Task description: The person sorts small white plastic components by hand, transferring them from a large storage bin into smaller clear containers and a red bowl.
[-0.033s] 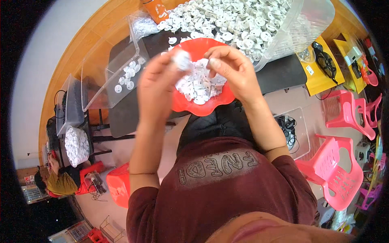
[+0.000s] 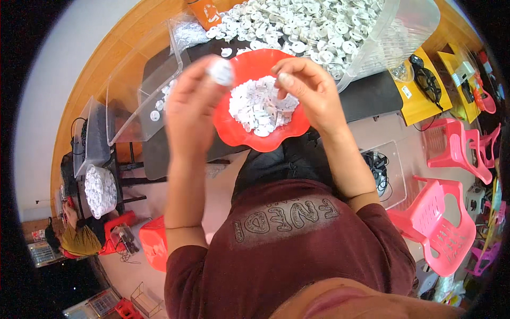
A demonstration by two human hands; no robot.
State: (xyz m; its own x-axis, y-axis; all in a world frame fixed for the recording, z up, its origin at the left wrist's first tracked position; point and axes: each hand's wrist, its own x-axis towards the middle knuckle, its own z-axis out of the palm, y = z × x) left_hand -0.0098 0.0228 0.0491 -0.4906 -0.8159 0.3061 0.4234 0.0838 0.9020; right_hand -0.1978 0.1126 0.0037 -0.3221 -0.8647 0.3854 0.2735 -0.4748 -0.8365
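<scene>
Sorting little white plastic bits over a red bowl

Left hand point(image 2: 194, 103) is pinched shut on a small white round cap point(image 2: 220, 72), held up just above the left rim of the red scalloped bowl point(image 2: 234, 135), which sits at the near edge of the dark counter point(image 2: 372, 95). Right hand point(image 2: 311, 90) has its fingertips closed together over the heap of flat white pieces point(image 2: 260, 106) in the bowl; can't tell if it's actually got one. Looks to me like the pairing step, cap in one hand, piece in the other. Next move probably needs both lined up closely. Big pile of white caps point(image 2: 297, 26) fills the clear bin point(image 2: 409, 26) at the far edge.
</scene>
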